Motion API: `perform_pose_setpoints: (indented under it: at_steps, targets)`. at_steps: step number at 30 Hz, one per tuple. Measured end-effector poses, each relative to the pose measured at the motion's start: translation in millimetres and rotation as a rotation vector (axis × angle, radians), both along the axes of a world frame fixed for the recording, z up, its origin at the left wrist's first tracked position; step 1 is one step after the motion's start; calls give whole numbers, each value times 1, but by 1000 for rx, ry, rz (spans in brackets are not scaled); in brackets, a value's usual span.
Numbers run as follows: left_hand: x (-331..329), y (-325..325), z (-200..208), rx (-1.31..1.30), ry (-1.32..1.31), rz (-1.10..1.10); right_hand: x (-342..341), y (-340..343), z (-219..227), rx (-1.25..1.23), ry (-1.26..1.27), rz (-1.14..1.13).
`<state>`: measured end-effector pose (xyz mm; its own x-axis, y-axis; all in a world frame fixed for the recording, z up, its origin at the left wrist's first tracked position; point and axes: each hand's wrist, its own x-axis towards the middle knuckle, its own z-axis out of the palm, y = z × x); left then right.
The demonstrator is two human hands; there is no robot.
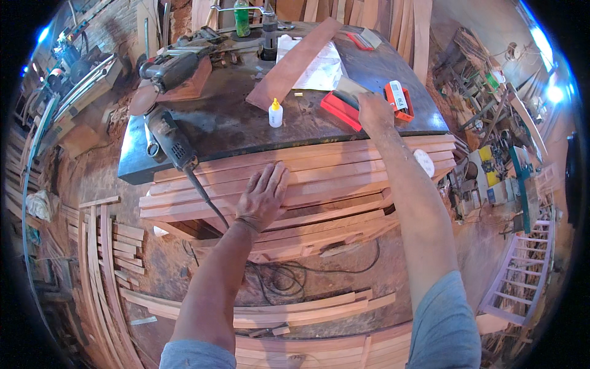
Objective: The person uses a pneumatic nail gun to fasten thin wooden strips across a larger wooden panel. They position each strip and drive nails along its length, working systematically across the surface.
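Observation:
My left hand (pixel 264 194) lies flat, fingers stretched out, on a stack of reddish wooden boards (pixel 332 166) along the near edge of the dark worktable. My right hand (pixel 375 114) reaches over the table with its fingers closed on a flat greyish piece (pixel 349 86), whose exact kind I cannot tell. Just left of that hand is an open red box (pixel 340 112), dark inside. To its right stands another red box (pixel 399 106) with a white label. A small white bottle with a yellow cap (pixel 276 115) stands upright between my hands, farther back than the left one.
A disc grinder (pixel 172 138) rests at the table's left, its cord hanging past the boards. Behind it lies another power tool (pixel 169 72). A wooden plank (pixel 295 61) overlaps white paper (pixel 326 64). A green bottle (pixel 241 21) stands at the back. Wooden strips (pixel 104 264) cover the floor.

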<state>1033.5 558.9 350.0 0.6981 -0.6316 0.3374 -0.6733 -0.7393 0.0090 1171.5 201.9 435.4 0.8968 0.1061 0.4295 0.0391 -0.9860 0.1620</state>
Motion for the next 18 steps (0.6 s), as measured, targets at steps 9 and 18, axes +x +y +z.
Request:
perform_pose_setpoints:
  at_steps: [9,18]
  targets:
    - [6,-2,-12,-17,27,-21,-91,12,68,575,-325,16]
    - [-28,-48,-119,-30,-51,-286,-736,97,-197,2254,134,-694]
